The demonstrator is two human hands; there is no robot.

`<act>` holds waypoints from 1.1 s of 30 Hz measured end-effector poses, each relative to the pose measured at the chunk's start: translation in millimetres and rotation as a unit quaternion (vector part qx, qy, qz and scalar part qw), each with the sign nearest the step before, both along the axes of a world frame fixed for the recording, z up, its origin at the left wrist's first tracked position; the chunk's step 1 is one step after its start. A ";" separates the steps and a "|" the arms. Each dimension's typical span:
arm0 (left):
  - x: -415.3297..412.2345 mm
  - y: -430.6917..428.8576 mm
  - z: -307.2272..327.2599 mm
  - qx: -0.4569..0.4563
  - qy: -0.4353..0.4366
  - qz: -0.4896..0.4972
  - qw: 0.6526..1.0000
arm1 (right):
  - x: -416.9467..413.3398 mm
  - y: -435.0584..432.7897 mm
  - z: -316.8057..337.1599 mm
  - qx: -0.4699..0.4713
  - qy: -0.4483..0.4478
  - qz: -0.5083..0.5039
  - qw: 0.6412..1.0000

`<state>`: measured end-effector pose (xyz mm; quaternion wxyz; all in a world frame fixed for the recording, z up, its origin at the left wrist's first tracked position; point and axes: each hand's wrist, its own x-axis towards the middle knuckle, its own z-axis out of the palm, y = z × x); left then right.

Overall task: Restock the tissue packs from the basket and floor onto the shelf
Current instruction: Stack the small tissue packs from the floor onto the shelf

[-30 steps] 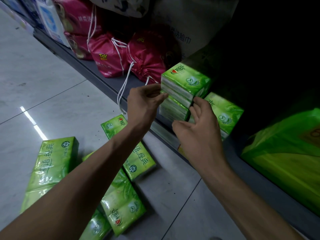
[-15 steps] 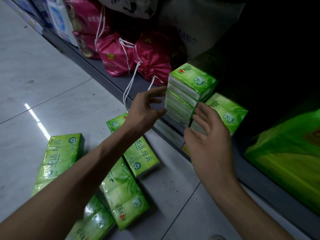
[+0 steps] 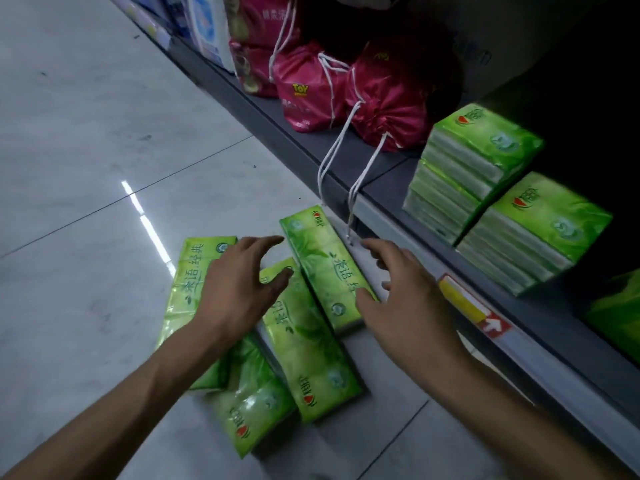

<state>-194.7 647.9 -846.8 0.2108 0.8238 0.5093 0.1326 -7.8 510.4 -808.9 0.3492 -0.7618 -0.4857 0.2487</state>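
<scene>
Green plastic-wrapped tissue pack lay on the pale tiled floor mid-frame, below the dark shelf; left hand and right hand flanked it, fingers spread apart, seemingly poised to scoop it up.

Below you lie pale grey floor tiles — one bright light streak glints on them; the grey shelf sits in shadow.

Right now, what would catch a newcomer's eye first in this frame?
The bright green tissue packs scattered on the grey floor, with the left hand and right hand spread open over them. Next, the stacked green packs on the dark shelf at right, beside pink drawstring bags.
</scene>
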 end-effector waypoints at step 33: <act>-66.9 -43.5 -25.8 -0.122 -0.073 0.174 0.974 | -89.3 52.0 -40.4 -0.158 0.308 0.014 0.938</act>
